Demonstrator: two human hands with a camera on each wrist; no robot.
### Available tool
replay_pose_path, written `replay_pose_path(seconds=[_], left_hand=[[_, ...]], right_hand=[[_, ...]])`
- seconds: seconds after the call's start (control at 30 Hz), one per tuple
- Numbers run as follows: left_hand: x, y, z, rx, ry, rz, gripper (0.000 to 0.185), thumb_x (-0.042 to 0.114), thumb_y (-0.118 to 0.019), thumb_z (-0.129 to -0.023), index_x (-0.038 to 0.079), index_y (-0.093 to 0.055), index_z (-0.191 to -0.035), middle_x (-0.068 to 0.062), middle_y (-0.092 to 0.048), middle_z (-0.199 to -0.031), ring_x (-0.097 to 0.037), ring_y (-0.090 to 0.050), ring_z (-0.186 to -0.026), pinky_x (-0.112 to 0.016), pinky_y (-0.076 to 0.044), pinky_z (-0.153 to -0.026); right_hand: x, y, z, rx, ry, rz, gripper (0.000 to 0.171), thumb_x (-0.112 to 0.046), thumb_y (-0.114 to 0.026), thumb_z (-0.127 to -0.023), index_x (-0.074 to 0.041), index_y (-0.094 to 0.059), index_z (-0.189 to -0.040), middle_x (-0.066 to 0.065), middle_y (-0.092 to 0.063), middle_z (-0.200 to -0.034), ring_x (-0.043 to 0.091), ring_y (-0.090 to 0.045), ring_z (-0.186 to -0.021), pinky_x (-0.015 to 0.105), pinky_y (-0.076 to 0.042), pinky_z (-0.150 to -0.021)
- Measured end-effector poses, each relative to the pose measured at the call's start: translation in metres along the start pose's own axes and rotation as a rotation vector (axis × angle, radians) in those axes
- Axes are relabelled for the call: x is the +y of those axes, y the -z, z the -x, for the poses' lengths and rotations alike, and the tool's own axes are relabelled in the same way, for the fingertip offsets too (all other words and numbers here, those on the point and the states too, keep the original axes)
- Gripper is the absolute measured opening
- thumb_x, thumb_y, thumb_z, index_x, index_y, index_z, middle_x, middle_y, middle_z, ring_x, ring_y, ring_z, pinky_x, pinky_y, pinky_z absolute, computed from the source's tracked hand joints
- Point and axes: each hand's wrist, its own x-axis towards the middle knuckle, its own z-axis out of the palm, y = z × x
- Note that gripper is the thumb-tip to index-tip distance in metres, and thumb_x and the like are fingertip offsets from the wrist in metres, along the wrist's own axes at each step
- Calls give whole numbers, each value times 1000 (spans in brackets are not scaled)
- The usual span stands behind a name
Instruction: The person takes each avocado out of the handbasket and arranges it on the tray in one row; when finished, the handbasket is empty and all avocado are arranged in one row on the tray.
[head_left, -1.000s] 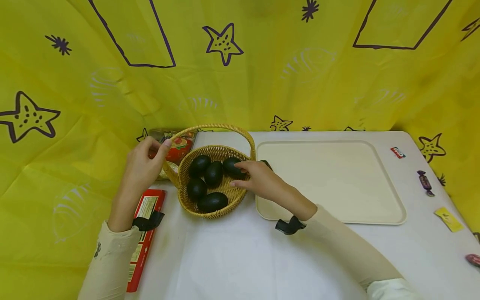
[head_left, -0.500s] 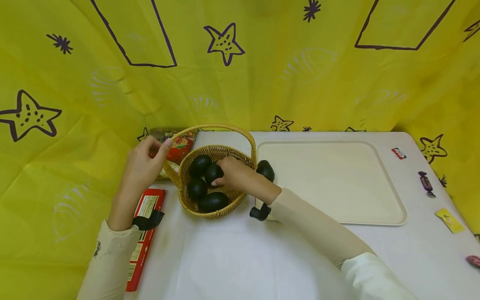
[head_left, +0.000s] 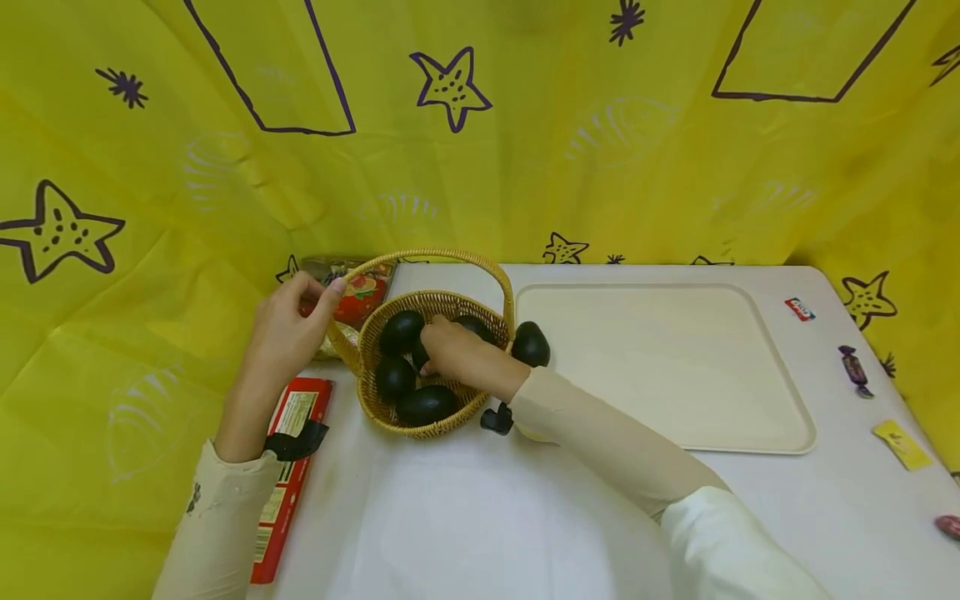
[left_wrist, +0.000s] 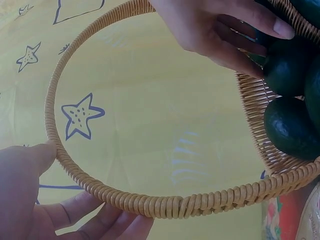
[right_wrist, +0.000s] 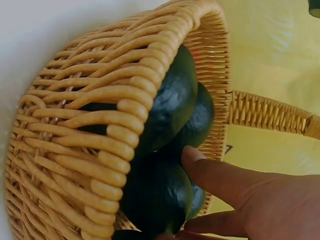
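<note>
A yellow cloth backdrop [head_left: 525,167] printed with purple stars hangs behind and around a white desk [head_left: 465,517]. On the right half of the desk lies a cream tray [head_left: 675,367], flat and bare across the part that shows. Left of the tray, touching or just beside its near-left corner, stands a wicker basket [head_left: 420,421] with an arched handle [head_left: 442,252]. The basket holds several dark green avocados [head_left: 423,404]; one more avocado outside the basket [head_left: 531,345] sits on the tray's left edge, just beside the basket's rim.

The left hand [head_left: 288,333] is at the basket's left side with its grip clenched round the handle: in the left wrist view the thumb and fingers [left_wrist: 75,212] curl about the woven hoop near its base. The right hand [head_left: 461,354] reaches down into the basket from the tray side, its grip grasping one of the middle avocados; the right wrist view shows the fingers [right_wrist: 215,175] pressed against the dark fruit inside the wicker wall.

A red flat packet [head_left: 288,467] lies along the desk's left edge under the left forearm. A red printed bag [head_left: 360,292] sits behind the basket. Small wrapped sweets [head_left: 853,367] are scattered well apart near the right edge.
</note>
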Motion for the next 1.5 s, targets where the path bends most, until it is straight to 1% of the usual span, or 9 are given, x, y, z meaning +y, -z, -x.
replay_pose_path(seconds=[0.4, 0.67, 0.77, 0.87, 0.97, 1.03, 1.23, 1.37, 1.5], left_hand=[[2, 1, 0, -3, 10, -5, 56, 58, -50, -107, 4, -62, -105, -16, -66, -105, -31, -56, -94, -43, -42, -82], [-1, 1, 1, -5, 1, 16, 53, 54, -51, -109, 2, -62, -105, -16, -65, -103, -29, -54, -92, -42, -42, -80], [0, 1, 1, -6, 3, 15, 53, 54, -51, -108, 2, -62, -105, -17, -66, -104, -29, -54, -93, -43, -42, -81], [-1, 1, 0, -9, 0, 9, 53, 54, -50, -109, 3, -62, -106, -17, -66, -105, -30, -55, -94, -43, -42, -81], [0, 1, 0, -7, -4, 3, 53, 54, -50, -109, 3, -62, -105, -17, -66, -105, -31, -56, -95, -43, -42, -81], [-1, 0, 0, -8, -6, 1, 52, 53, -50, -109, 3, -62, -105, -17, -66, -105, -31, -56, -95, -43, -42, -81], [0, 1, 1, -8, -9, 3, 53, 54, -51, -108, 3, -62, -104, -17, -67, -104, -30, -55, -92, -43, -42, -81], [1, 1, 1, -7, -11, 2, 54, 55, -51, -108, 3, -61, -103, -16, -66, -103, -29, -54, -92, -42, -42, -82], [1, 1, 1, -7, -13, 3, 53, 54, -51, -108, 3, -61, -101, -16, -65, -102, -29, -54, -90, -42, -42, -81]], right_hand=[[-4, -10, -6, 23, -28, 45, 40, -30, -82, -94, -4, -70, -122, 19, -60, -134, 25, -68, -99, 34, -59, -76], [-7, -14, -11, 43, -58, 26, 32, -28, -83, -94, -6, -73, -114, 19, -62, -137, 28, -65, -118, 36, -59, -83], [-7, -14, -12, 54, -60, 23, 26, -24, -84, -93, -5, -74, -109, 18, -64, -134, 27, -67, -113, 34, -59, -79], [-7, -14, -12, 63, -63, 13, 18, -19, -83, -94, -6, -75, -104, 18, -67, -128, 24, -69, -102, 33, -57, -72], [-6, -14, -11, 58, -62, 3, 11, -16, -82, -94, -8, -74, -99, 16, -69, -126, 20, -67, -94, 32, -54, -67], [-6, -14, -11, 51, -57, 6, 11, -15, -82, -94, -9, -73, -96, 14, -70, -124, 19, -66, -92, 31, -53, -67], [-5, -14, -12, 38, -50, -10, 13, -13, -84, -91, -10, -72, -92, 13, -71, -119, 19, -65, -87, 30, -52, -66], [-2, -13, -12, 49, -29, -30, 17, -15, -85, -91, -9, -70, -95, 12, -73, -112, 19, -66, -86, 31, -51, -67], [2, -10, -11, 58, -5, -53, 24, -19, -86, -91, -7, -69, -101, 11, -72, -106, 22, -68, -90, 32, -53, -72]])
